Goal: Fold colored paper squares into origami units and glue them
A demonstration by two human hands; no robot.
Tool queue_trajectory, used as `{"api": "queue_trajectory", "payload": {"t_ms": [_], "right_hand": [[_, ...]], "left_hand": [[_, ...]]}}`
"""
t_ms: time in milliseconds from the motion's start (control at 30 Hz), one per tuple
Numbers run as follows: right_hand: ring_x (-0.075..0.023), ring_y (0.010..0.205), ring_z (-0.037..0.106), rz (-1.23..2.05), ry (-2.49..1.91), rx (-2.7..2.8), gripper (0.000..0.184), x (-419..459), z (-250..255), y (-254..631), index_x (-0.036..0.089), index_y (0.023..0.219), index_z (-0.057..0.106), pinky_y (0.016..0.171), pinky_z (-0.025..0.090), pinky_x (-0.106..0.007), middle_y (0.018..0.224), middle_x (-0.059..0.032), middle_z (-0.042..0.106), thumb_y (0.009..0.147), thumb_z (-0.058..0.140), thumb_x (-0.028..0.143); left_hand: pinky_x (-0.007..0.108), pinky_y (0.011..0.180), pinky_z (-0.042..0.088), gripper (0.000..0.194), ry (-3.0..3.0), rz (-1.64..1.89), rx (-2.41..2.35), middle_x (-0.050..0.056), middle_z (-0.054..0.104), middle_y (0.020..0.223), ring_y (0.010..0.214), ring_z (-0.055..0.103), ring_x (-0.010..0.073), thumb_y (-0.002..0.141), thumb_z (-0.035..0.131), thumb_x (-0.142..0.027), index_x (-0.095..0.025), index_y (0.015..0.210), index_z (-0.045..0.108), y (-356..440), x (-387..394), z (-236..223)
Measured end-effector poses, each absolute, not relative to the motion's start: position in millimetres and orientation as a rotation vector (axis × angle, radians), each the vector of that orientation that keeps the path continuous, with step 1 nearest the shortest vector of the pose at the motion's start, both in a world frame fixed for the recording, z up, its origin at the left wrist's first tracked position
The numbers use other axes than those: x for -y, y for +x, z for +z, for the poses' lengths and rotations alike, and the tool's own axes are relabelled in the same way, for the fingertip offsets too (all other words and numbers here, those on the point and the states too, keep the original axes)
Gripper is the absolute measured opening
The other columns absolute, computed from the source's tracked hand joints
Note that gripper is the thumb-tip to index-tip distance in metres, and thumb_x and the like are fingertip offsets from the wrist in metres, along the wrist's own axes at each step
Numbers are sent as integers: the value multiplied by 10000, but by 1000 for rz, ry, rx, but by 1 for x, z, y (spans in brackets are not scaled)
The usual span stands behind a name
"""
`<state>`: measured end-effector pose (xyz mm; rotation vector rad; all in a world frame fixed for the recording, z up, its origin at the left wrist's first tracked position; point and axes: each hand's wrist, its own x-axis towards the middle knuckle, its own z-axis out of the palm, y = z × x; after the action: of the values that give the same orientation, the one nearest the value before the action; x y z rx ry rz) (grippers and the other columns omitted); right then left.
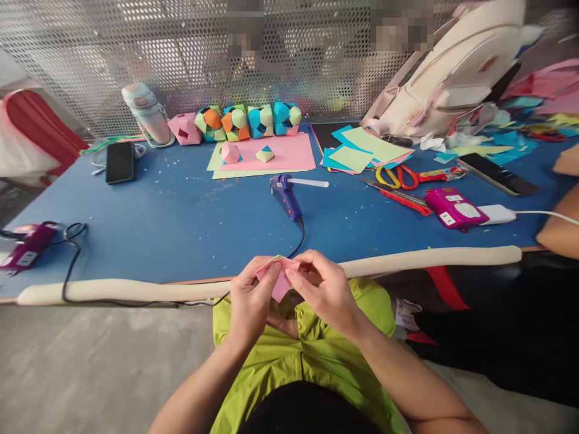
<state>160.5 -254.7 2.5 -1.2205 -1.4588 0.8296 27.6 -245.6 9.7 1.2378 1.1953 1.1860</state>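
Note:
A folded pink paper piece (pixel 280 288) with a bit of pale green at its top is pinched between my two hands, just over my lap at the table's front edge. My left hand (pixel 253 295) grips its left side, thumb on top. On its right side, the thumb and fingers of my right hand (pixel 323 292) close on the paper. Beyond the hands a blue glue gun (pixel 288 199) lies on the table, a white glue stick poking out of it. Two small folded paper shapes, one pink (pixel 230 153) and one green and blue (pixel 265 155), rest on pink sheets (pixel 294 150).
Several coloured paper balls (pixel 235 123) line the perforated metal screen (pixel 190 66), beside a bottle (pixel 147 114). Scissors (pixel 398 178), a cutter (pixel 407 202), a purple power socket (pixel 455 208) and a phone (pixel 495 173) lie right. Another person's arm (pixel 561 211) rests at the right edge.

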Motion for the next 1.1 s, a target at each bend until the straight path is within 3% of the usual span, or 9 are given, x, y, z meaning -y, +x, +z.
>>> {"api": "queue_trajectory", "payload": {"t_ms": [133,333,500,600,900,1100], "right_hand": [[-119,765,586,703,-1152,1469,44,250,6,160,185,872,600,670,487,-229,851,-18,604,839,595,213],[-103,683,549,815,-1157,1411,62,249,3,156,188,797,592,594,451,-212,777,2,580,853,573,206],[-107,666,543,842,-1185,1393,87,249,0,156,185,780,583,573,440,-216,753,0,579,848,583,239],[-107,653,541,869,-1188,1387,87,249,-2,157,183,783,582,558,437,-215,748,-3,582,848,581,241],[-118,710,561,921,-1135,1378,53,252,-6,158,190,850,597,608,463,-228,796,-15,599,868,558,221],[-117,704,570,680,-1020,1571,136,254,-5,164,202,875,616,605,482,-241,802,-19,595,882,496,138]], "left_hand": [[272,744,457,188,1196,1124,-1124,50,700,870,821,609,193,813,640,-325,-190,875,755,26,246,7],[256,693,450,182,1058,1087,-1121,26,662,745,760,586,173,771,685,-345,-173,799,740,25,245,0],[256,688,459,213,944,1134,-1118,32,683,809,749,587,167,748,687,-366,-178,846,700,25,245,-4],[225,619,425,210,992,1155,-1168,5,630,746,673,539,131,772,659,-382,-178,823,667,24,244,-6],[230,631,407,224,1057,1116,-1219,3,603,713,662,506,133,786,634,-391,-170,750,649,23,244,-6],[228,613,389,219,1042,1106,-1197,-11,567,675,632,476,124,769,646,-385,-175,708,634,23,245,-4]]}}
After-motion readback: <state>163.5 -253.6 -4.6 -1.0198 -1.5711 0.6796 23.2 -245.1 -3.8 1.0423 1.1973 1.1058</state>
